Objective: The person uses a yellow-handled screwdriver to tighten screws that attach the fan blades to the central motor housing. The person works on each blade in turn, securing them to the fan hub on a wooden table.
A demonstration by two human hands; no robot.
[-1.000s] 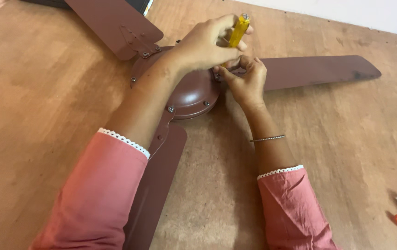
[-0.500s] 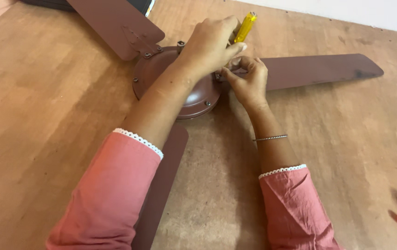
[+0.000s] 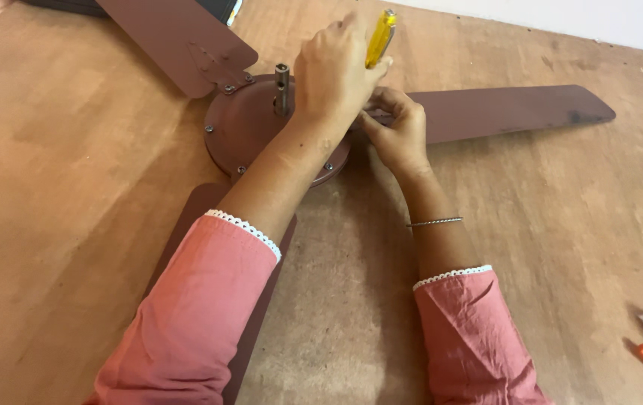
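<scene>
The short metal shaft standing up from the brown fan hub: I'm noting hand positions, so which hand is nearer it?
Left. The left hand, gripping the yellow-handled screwdriver, sits just right of the shaft; the right hand lies farther right, at the hub's edge.

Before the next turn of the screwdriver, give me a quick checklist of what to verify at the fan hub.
1. Left hand gripping the yellow screwdriver: ok.
2. Screwdriver tip seated on a screw: cannot tell, hidden behind the hands.
3. Right hand steadying at the root of the right fan blade: ok.
4. Brown fan motor housing lying flat on the wooden table: ok.
5. Centre shaft upright, clear of the left hand: ok.
6. Rim screws all tight: cannot tell.
</scene>
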